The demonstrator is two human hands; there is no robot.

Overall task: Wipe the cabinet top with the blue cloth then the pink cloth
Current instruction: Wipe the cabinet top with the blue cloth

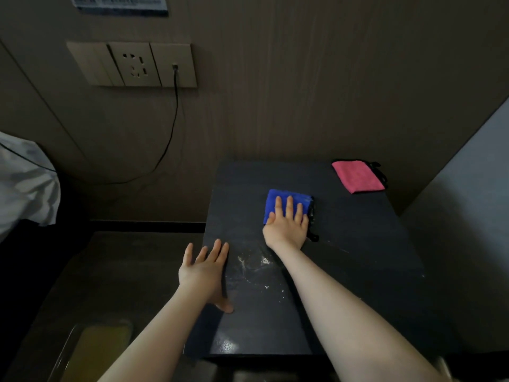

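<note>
Pressing flat on the blue cloth (286, 202), the right hand (287, 227) has its fingers spread out near the middle of the dark cabinet top (358, 257). The left hand (202, 268) rests open on the left edge, holding nothing. The pink cloth (358, 176) lies in the far right corner.

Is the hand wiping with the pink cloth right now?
No, the right hand is pressed flat on the blue cloth, while the pink cloth lies untouched at the far corner of the cabinet top.
</note>
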